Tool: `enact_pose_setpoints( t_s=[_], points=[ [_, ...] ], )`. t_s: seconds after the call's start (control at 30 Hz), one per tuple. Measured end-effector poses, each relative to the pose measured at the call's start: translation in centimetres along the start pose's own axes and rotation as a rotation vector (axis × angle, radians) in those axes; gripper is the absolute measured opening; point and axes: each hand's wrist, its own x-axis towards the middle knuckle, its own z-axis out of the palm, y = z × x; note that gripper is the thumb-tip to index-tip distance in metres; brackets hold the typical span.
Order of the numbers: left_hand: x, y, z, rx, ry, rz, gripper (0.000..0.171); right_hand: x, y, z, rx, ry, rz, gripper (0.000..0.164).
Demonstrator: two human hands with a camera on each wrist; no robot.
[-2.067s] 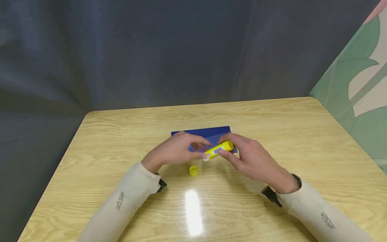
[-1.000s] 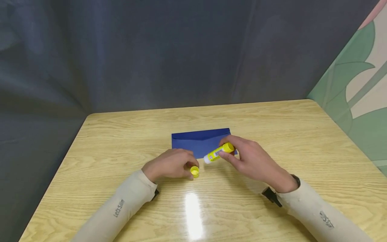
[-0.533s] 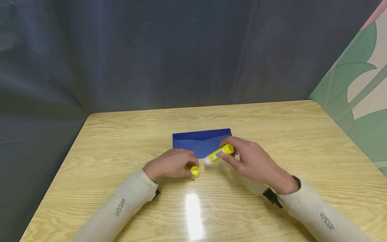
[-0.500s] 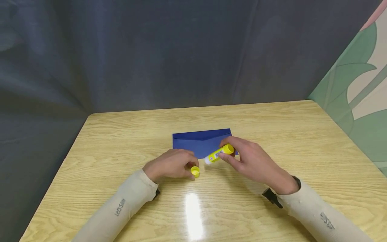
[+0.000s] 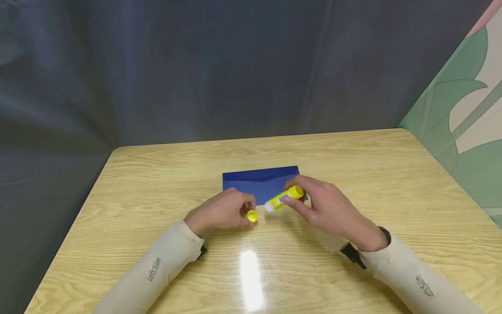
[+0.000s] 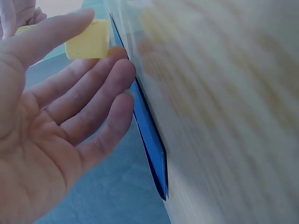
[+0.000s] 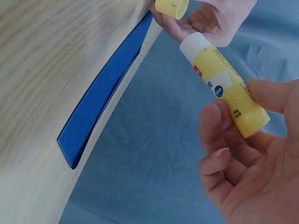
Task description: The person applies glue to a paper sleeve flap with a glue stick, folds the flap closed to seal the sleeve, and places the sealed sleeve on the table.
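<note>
My right hand (image 5: 327, 205) grips a yellow glue stick (image 7: 229, 88) by its base end, with the bare white end tilted down to the left. Between thumb and fingers of my left hand (image 5: 223, 210) is the small yellow cap (image 5: 252, 216), its hollow mouth turned toward the glue stick. In the left wrist view the cap (image 6: 88, 41) is pinched off the tabletop, the other fingers curving below it. A short gap separates cap and glue stick. Behind both hands lies a dark blue envelope (image 5: 251, 185), its lower right part covered by the right hand and glue stick.
The wood-grain table (image 5: 164, 174) extends around the hands, with a bright light reflection near its front. A dark curtain (image 5: 219, 69) hangs along the back and left. At right is a wall panel (image 5: 470, 126) with green leaf shapes.
My left hand has moved from the glue stick's white end down to the cap, taken hold of it, and now raised it slightly. The right hand keeps the glue stick nearly still.
</note>
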Motion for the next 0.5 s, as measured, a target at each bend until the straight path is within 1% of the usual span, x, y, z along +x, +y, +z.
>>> enact_pose_setpoints(
  t_s=[0.1, 0.23, 0.3, 0.5],
  points=[
    [0.02, 0.0, 0.0, -0.014, 0.021, 0.008, 0.022, 0.02, -0.03, -0.11, -0.004, 0.005, 0.0, 0.024],
    [0.05, 0.07, -0.02, -0.035, 0.041, -0.006, 0.023, 0.03, -0.07, -0.26, -0.005, 0.005, 0.005, 0.025],
    [0.07, 0.13, -0.02, -0.031, 0.052, -0.014, 0.023, 0.01, -0.1, -0.33, -0.005, 0.006, 0.008, 0.025],
    [0.16, 0.54, -0.22, -0.036, 0.12, -0.013, 0.025, -0.01, -0.21, -0.57, -0.001, 0.038, -0.002, 0.024]
  ],
)
